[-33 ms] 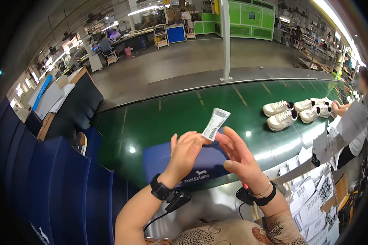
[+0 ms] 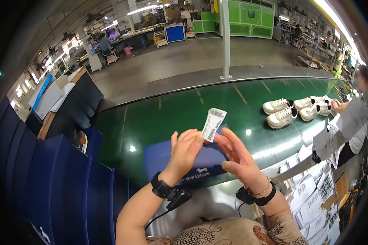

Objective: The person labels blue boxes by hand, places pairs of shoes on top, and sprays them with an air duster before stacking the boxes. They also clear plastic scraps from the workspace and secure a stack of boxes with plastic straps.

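Above the dark blue shoebox (image 2: 161, 157), a white printed label (image 2: 214, 123) stands up from my left hand (image 2: 185, 153). Thumb and fingers of that hand pinch its lower end. Close by on the right is my right hand (image 2: 242, 157), its thumb spread from the fingers. Its fingertips come near the label's lower edge; whether they touch it I cannot tell. The box lies on the green conveyor belt (image 2: 176, 118), partly covered by both hands.
Several white sneakers (image 2: 281, 118) stand on the belt at the right, beside a co-worker's hand (image 2: 338, 107). Stacked blue boxes (image 2: 65, 179) fill the left side, one dark shoe (image 2: 81, 143) among them. Printed papers (image 2: 308, 192) hang at lower right. A pale post (image 2: 226, 41) rises beyond the belt.
The label has tipped slightly to the left in my left hand. My right hand has shifted very little. The co-worker's hand at the far right has moved slightly.
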`<state>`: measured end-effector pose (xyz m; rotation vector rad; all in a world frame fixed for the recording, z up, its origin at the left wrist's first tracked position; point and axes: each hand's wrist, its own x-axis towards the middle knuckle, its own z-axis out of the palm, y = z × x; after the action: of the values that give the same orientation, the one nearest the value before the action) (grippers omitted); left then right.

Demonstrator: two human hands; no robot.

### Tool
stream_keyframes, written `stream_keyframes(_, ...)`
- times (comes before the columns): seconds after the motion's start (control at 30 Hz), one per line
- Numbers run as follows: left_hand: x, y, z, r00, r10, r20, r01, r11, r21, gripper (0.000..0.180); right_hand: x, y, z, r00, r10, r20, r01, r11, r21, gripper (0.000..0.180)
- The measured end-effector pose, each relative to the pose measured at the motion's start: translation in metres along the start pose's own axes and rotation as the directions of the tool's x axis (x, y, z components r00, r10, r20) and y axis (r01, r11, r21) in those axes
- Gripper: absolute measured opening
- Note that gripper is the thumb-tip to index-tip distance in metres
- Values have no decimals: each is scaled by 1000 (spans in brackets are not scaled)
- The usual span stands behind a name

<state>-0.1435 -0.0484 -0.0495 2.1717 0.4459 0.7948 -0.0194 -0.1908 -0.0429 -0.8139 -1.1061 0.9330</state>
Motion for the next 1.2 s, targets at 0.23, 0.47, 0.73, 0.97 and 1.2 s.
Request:
stream_keyframes(0.23,-8,1,-4,1000,0,-10,-1,997,-81,21,-24,9,28,977,118,-176,-138,985,-106,76)
stream_keyframes(0.47,-21,3,-6,992,86,-90,-90,995,-41,19,-14,2,27,896,-134,-423,-157,796,-585,67)
stream_keyframes(0.73,-23,-3,-10,993,85,86,-97,983,156,26,-1,15,2,888,-10,-460,-154,936,-317,44)
stream_keyframes(0.97,-20,-3,-11,979,122,161,-172,923,345,31,-1,18,-1,895,35,-445,-283,815,-505,25)
stream_keyframes(1.2,-24,-2,-12,977,104,188,-169,914,370,28,4,11,-5,907,158,-391,-373,733,-569,25)
